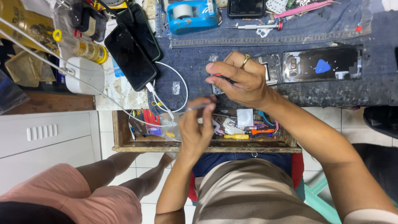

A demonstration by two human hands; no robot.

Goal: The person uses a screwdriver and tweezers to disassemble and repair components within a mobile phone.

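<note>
My right hand [242, 79], with a gold ring on one finger, rests over an opened phone body [271, 68] on the denim-covered bench and pinches a thin dark tool with a red tip. My left hand [197, 128] is raised over the open drawer and grips a slim grey metal tool [198, 107], perhaps tweezers, pointing towards the phone. To the right lies the phone's detached black back cover [321, 64] with a blue triangular pick [322, 66] on it.
An open wooden drawer [124, 137] holds screwdrivers and small parts. A black phone [129, 56] on a white cable, a white charger [85, 74], a blue tape dispenser [192, 15] and a screwdriver [255, 26] lie farther back. Another person's legs [107, 178] are at left.
</note>
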